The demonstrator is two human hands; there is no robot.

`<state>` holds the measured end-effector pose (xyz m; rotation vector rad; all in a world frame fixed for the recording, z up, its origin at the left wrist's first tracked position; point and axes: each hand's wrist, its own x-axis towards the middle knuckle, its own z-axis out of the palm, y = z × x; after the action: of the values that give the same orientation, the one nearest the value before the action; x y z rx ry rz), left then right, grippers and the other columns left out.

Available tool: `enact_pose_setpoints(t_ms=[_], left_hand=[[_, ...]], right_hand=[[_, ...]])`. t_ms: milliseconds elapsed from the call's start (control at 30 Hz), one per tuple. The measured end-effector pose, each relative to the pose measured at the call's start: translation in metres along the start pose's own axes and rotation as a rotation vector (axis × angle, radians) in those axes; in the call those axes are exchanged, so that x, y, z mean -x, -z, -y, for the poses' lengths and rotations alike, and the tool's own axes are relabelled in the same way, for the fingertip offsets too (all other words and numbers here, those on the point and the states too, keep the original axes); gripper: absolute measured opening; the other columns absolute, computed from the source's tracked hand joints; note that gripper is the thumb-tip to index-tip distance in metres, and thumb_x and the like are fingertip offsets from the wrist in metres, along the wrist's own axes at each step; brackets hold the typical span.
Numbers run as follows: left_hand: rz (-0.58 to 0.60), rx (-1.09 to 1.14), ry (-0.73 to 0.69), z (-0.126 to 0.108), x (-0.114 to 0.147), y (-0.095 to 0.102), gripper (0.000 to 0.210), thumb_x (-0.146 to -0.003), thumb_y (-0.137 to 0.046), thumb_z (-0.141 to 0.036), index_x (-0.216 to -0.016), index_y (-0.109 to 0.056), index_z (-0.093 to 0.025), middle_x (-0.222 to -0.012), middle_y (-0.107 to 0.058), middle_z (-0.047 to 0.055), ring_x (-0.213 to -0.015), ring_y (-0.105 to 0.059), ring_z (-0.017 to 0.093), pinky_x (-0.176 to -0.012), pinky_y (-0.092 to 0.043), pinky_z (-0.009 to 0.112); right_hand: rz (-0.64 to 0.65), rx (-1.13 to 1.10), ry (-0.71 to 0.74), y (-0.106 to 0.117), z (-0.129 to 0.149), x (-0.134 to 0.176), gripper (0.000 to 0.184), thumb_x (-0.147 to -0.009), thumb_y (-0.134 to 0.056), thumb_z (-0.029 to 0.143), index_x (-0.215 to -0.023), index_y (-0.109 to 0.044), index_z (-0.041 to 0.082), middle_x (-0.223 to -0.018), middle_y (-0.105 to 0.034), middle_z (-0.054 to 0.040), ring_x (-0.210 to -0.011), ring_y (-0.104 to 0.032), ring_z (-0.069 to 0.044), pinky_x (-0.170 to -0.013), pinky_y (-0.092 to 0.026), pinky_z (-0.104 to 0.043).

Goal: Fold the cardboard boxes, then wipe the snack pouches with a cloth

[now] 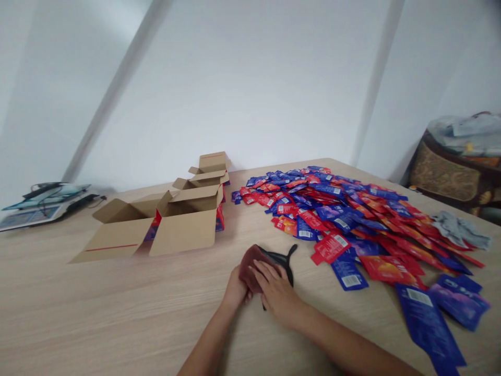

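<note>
Holds a soft maroon-and-black pouch [247, 266] just below centre of the frame, over the table [117, 303]. With left hand [236, 289]: grip closed around the lower left edge of the pouch, with fingertips partly tucked beneath. With right hand [279, 292]: fingers slightly spread, laid across the maroon face; cannot tell the opening of this grip, with thumb hidden. Right of centre: broad heap of red and blue packets [329, 203]. Left of centre: open cardboard boxes [183, 224] with flaps spread. Near right edge: grey cloth [460, 230] at the margin of the heap.
</note>
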<state>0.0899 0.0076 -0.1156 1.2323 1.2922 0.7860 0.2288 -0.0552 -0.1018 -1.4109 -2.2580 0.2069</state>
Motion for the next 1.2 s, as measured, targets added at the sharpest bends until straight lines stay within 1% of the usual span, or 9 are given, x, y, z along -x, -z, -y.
enact_pose_setpoints(t_ms=[233, 433, 533, 633, 800, 933, 1067, 1133, 1200], left_hand=[[-0.095, 0.162, -0.082, -0.007, -0.003, 0.008, 0.028, -0.075, -0.054, -0.044, -0.069, -0.049, -0.017, -0.036, -0.046, -0.006, -0.026, -0.041, 0.009, -0.027, -0.027, 0.016], [0.243, 0.343, 0.142, -0.013, 0.007, -0.006, 0.023, -0.073, -0.057, -0.022, -0.092, -0.054, -0.009, -0.074, -0.07, 0.014, -0.057, -0.067, 0.022, -0.053, -0.052, 0.031], [0.325, 0.411, 0.171, -0.018, 0.013, -0.013, 0.032, -0.072, -0.057, -0.018, -0.101, -0.055, -0.005, -0.082, -0.07, 0.018, -0.067, -0.068, 0.025, -0.06, -0.054, 0.034], [0.275, 0.456, 0.149, -0.021, 0.017, -0.015, 0.035, -0.068, -0.059, -0.014, -0.102, -0.058, -0.006, -0.085, -0.07, 0.016, -0.069, -0.068, 0.024, -0.061, -0.054, 0.034], [0.197, 0.556, 0.124, -0.015, 0.012, -0.015, 0.028, -0.063, -0.061, -0.013, -0.091, -0.063, -0.007, -0.081, -0.069, 0.011, -0.068, -0.065, 0.02, -0.061, -0.051, 0.029], [0.097, 0.583, 0.061, -0.006, 0.005, -0.015, 0.016, -0.057, -0.063, -0.009, -0.073, -0.062, -0.01, -0.062, -0.065, 0.003, -0.054, -0.059, 0.013, -0.055, -0.045, 0.023], [0.05, 0.62, -0.014, -0.005, 0.001, -0.008, 0.015, -0.061, -0.065, -0.016, -0.075, -0.062, -0.011, -0.063, -0.065, 0.003, -0.054, -0.058, 0.013, -0.056, -0.043, 0.023], [0.052, 0.651, -0.022, -0.008, 0.0, -0.002, 0.015, -0.063, -0.064, -0.017, -0.076, -0.061, -0.011, -0.066, -0.065, 0.004, -0.057, -0.059, 0.013, -0.057, -0.044, 0.023], [0.048, 0.686, 0.004, -0.012, 0.0, 0.002, 0.012, -0.065, -0.061, -0.014, -0.077, -0.06, -0.011, -0.066, -0.063, 0.003, -0.057, -0.057, 0.011, -0.058, -0.045, 0.023]], right_hand=[[-0.069, 0.119, -0.249, 0.019, -0.058, -0.015, 0.055, -0.079, -0.041, 0.01, -0.131, -0.044, 0.027, -0.129, -0.05, -0.006, -0.116, -0.04, -0.025, -0.091, -0.034, -0.042], [-0.29, 0.016, -0.244, 0.03, -0.059, -0.015, 0.059, -0.081, -0.036, 0.01, -0.138, -0.035, 0.024, -0.134, -0.045, -0.005, -0.117, -0.038, -0.022, -0.097, -0.033, -0.04], [-0.143, -0.005, -0.152, 0.028, -0.042, -0.017, 0.065, -0.075, -0.04, 0.006, -0.135, -0.038, 0.029, -0.138, -0.041, -0.0012, -0.12, -0.035, -0.022, -0.095, -0.034, -0.042], [0.005, -0.065, -0.058, 0.027, -0.03, -0.018, 0.061, -0.069, -0.042, 0.004, -0.124, -0.052, 0.031, -0.131, -0.05, 0.0027, -0.116, -0.039, -0.02, -0.094, -0.033, -0.041], [0.008, -0.26, 0.041, 0.033, -0.029, -0.01, 0.055, -0.063, -0.041, 0.002, -0.104, -0.066, 0.028, -0.113, -0.063, 0.0051, -0.1, -0.049, -0.016, -0.089, -0.038, -0.031], [0.129, -0.376, 0.065, 0.039, -0.031, -0.004, 0.053, -0.057, -0.038, 0.002, -0.088, -0.072, 0.03, -0.098, -0.069, 0.0066, -0.091, -0.055, -0.014, -0.086, -0.04, -0.03], [0.231, -0.666, 0.041, 0.052, -0.039, -0.003, 0.046, -0.054, -0.041, 0.009, -0.082, -0.074, 0.026, -0.079, -0.071, 0.0023, -0.082, -0.059, -0.017, -0.076, -0.045, -0.029], [0.145, -0.878, 0.019, 0.06, -0.047, -0.004, 0.04, -0.055, -0.043, 0.012, -0.079, -0.074, 0.022, -0.079, -0.07, -0.0003, -0.081, -0.061, -0.019, -0.074, -0.047, -0.03], [-0.116, -1.045, -0.094, 0.066, -0.056, -0.005, 0.036, -0.059, -0.044, 0.016, -0.081, -0.072, 0.019, -0.083, -0.07, -0.0028, -0.081, -0.061, -0.022, -0.073, -0.048, -0.033]])
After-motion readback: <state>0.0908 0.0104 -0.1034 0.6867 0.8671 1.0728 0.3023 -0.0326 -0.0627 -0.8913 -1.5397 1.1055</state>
